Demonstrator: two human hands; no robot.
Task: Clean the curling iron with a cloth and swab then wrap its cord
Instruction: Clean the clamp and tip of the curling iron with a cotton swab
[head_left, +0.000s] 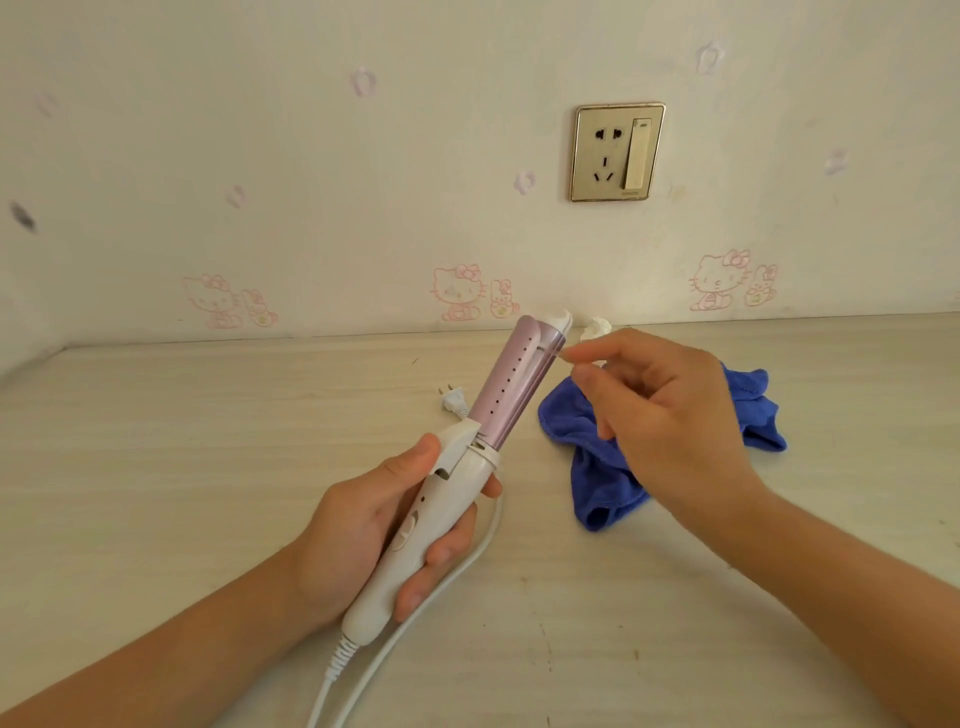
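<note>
No brand on this thing that I can see. The only print around is a tiny line at the bottom of the gold-framed wall socket (618, 150), and it's too small to read. The wall is cream wallpaper (311, 182) with faded pink cartoon cat and bunny prints, and a pale wood-grain table (208, 441) runs right up to it. My left hand (363, 535) is wrapped around the white plastic handle of the curling iron (462, 467), thumb up by the clamp lever. It holds the iron off the table with the barrel tilted up toward the wall. The barrel is lilac-pink with a row of little holes down the clamp plate and a white tip. My right hand (675, 415) pinches a thin swab (553, 353) between thumb and forefinger, its end against the barrel near the tip, the other fingers loosely curled. The white cord (467, 564) leaves the handle's ribbed end and loops back up beside my left hand. Its two-pin plug (452, 402) lies on the table just behind the barrel. A crumpled blue microfibre cloth (597, 467) sits on the table under my right hand, and a small white fluffy bit (597, 327) is by the wall, can't tell what.
</note>
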